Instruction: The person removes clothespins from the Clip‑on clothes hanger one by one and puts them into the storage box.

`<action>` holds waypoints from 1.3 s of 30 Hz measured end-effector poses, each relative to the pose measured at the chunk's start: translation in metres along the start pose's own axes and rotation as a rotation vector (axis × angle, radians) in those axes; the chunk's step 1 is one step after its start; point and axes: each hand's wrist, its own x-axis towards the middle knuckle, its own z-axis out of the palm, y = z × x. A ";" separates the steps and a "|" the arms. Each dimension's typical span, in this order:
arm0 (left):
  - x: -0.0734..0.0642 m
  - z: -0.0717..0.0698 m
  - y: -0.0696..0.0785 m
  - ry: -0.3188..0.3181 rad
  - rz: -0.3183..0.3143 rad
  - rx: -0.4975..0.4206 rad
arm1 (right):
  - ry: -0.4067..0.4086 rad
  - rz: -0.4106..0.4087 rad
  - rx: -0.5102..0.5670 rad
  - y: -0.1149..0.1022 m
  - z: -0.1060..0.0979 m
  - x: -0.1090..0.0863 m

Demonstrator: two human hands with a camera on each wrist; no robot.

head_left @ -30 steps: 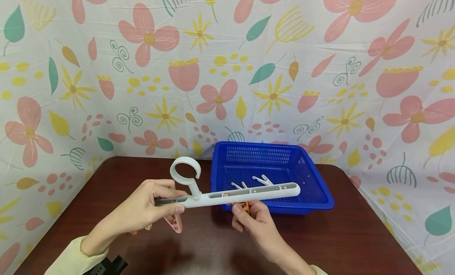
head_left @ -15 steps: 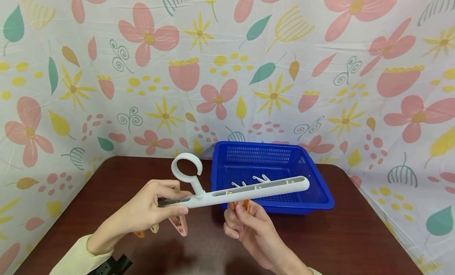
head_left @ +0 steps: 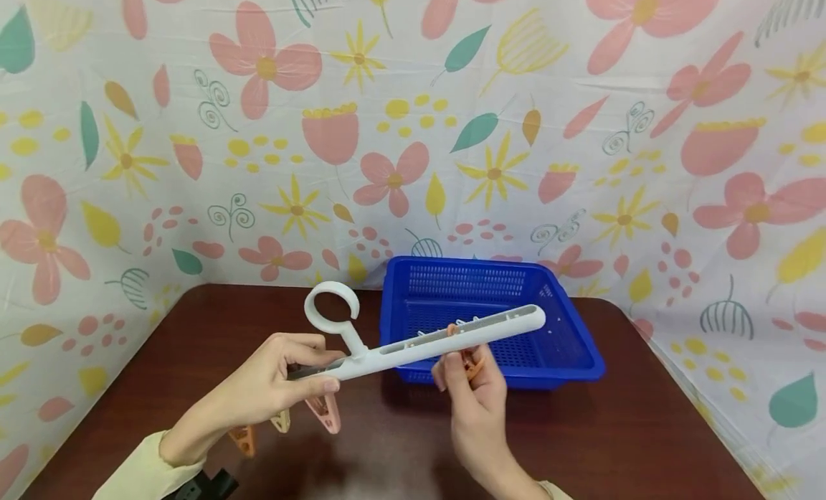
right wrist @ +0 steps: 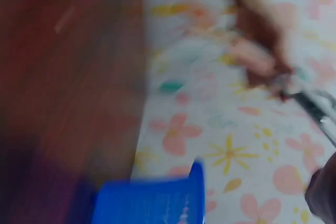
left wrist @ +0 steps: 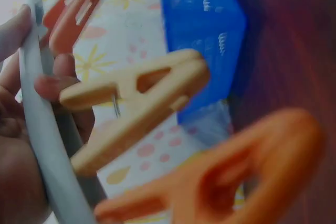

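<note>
My left hand [head_left: 271, 385] grips a white clip hanger [head_left: 493, 333] beside its round hook, and the slotted bar slants up to the right. Below that hand hang a pink clothespin [head_left: 325, 414], a beige clothespin [left wrist: 142, 98] and an orange clothespin [left wrist: 262, 166]. Under the free half of the bar, my right hand [head_left: 480, 414] pinches another orange clothespin [head_left: 473, 367]. The top of this clothespin shows in the bar's slot. The right wrist view is blurred and shows little of the right hand.
A blue perforated basket [head_left: 497, 374] stands at the back right of the dark brown table [head_left: 374, 450], partly behind the hanger. Small white pieces in it are mostly hidden by the bar. A flower-patterned cloth [head_left: 400, 91] surrounds the table.
My right hand has moved right along the bar with the orange clothespin, whose top now shows in the slot. The bar's right end has tilted up. The left hand keeps its grip.
</note>
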 end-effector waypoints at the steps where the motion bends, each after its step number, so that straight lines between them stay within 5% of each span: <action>1: -0.003 -0.001 0.000 0.001 -0.004 -0.019 | -0.013 0.020 0.014 -0.001 -0.002 0.002; 7: -0.008 -0.013 0.000 0.020 -0.037 0.030 | -0.211 0.220 0.096 -0.009 -0.017 0.011; 11: -0.009 -0.016 0.001 0.018 -0.080 0.010 | -0.240 0.207 0.072 -0.010 -0.022 0.012; 18: -0.009 -0.017 0.003 0.004 -0.054 -0.088 | -0.042 0.102 -0.204 -0.006 -0.028 0.001; 23: -0.005 -0.016 0.007 0.041 -0.059 -0.030 | 0.042 0.058 -0.464 -0.001 -0.031 -0.011; 27: -0.004 -0.018 0.008 0.060 -0.059 0.018 | 0.028 0.119 -0.458 0.000 -0.034 -0.015; 34: -0.005 -0.021 0.010 0.032 -0.063 -0.081 | 0.027 0.292 -0.376 -0.009 -0.041 -0.007; 39: -0.006 -0.023 0.010 0.042 -0.053 -0.049 | 0.020 0.338 -0.412 -0.014 -0.049 0.000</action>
